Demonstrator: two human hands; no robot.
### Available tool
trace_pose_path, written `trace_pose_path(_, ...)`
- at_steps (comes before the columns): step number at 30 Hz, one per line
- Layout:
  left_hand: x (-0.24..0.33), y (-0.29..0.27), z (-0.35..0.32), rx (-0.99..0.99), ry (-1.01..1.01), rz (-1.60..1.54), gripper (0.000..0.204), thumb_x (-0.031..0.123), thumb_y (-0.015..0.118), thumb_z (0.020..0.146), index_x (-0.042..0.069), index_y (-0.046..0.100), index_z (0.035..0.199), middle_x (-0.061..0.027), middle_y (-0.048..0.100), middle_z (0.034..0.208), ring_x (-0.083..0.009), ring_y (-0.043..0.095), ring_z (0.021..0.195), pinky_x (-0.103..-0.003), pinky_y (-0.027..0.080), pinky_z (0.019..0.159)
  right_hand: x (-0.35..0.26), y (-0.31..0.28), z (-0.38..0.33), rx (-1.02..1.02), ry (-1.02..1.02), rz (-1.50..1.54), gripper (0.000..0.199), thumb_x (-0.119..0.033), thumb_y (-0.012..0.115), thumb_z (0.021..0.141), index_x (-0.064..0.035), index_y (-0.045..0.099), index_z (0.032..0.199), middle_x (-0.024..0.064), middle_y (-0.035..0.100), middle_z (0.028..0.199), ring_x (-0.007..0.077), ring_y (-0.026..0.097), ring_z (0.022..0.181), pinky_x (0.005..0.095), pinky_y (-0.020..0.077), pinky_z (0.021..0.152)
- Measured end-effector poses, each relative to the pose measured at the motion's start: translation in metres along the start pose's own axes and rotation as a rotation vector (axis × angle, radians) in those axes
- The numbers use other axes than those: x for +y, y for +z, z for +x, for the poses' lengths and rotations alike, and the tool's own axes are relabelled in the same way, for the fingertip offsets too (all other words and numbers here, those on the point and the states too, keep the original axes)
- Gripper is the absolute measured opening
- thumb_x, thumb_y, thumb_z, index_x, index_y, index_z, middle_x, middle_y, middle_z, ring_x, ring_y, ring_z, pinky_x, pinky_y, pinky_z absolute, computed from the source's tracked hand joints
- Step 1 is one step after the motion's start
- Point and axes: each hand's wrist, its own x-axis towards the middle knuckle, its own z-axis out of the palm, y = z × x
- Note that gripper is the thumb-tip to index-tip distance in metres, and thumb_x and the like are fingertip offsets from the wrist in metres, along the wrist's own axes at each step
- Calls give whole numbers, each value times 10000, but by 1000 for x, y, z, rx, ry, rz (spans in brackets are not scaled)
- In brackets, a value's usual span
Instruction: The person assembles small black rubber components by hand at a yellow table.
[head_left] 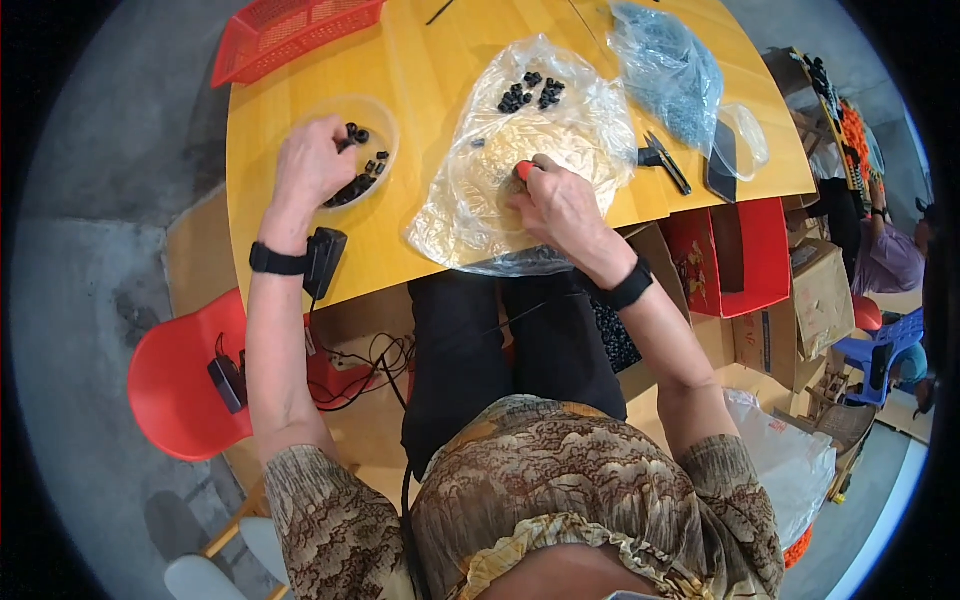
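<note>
My left hand (316,168) reaches into a clear round plastic bowl (392,118) on the left of the table. Its fingers are curled together beside small black parts (374,166); what they pinch, if anything, is hidden. Over a clear plastic bag (455,200) spread flat in front of me, my right hand (562,205) is closed. A small red piece (525,170) shows at its fingertips, but I cannot tell whether it is held or worn on a finger. Farther up the bag lie little clusters of black parts (515,98), with a single small dark piece (478,143) nearer.
A red plastic basket (290,45) stands at the far left of the yellow table (430,60). To the right lie black-handled pliers (668,163), a dark phone-like slab (721,165) and a bluish plastic bag (668,75). A black adapter (325,262) sits by my left wrist, its cable hanging down.
</note>
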Motion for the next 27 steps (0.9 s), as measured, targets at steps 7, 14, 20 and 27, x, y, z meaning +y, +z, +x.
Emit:
trace_pose_path(7, 27, -21, -41, 220, -135, -972, 124, 28, 628, 740, 0, 530, 810, -51, 576, 711, -96, 574, 638, -209, 449, 563, 2, 5, 0, 20, 83, 10, 153, -115, 632, 691, -7, 567, 778, 160, 569, 758, 357, 573, 687, 401, 459, 588)
trace_pose_path(14, 86, 15, -91, 46, -218, -1578, 148, 10, 598, 775, -13, 544, 911, -80, 597, 764, -128, 599, 650, -224, 482, 574, 9, 0, -1, 181, 154, 158, 113, -27, 625, 681, 0, 580, 781, 143, 592, 693, 293, 593, 640, 346, 468, 588)
trace_pose_path(20, 108, 45, -102, -53, -315, -1705, 169, 36, 593, 788, -16, 567, 946, -65, 593, 718, -113, 585, 606, -205, 470, 538, 3, -9, 0, 84, 301, 452, 141, -55, 649, 690, 26, 609, 797, 163, 626, 744, 262, 618, 676, 311, 479, 609)
trace_pose_path(27, 123, 61, -97, -146, -324, -1764, 110, 65, 564, 834, 6, 547, 924, -48, 579, 692, -89, 552, 558, -182, 428, 486, 1, -13, -5, 32, 464, 935, 90, -1, 584, 773, -7, 604, 860, 20, 609, 726, 83, 584, 673, 206, 432, 579)
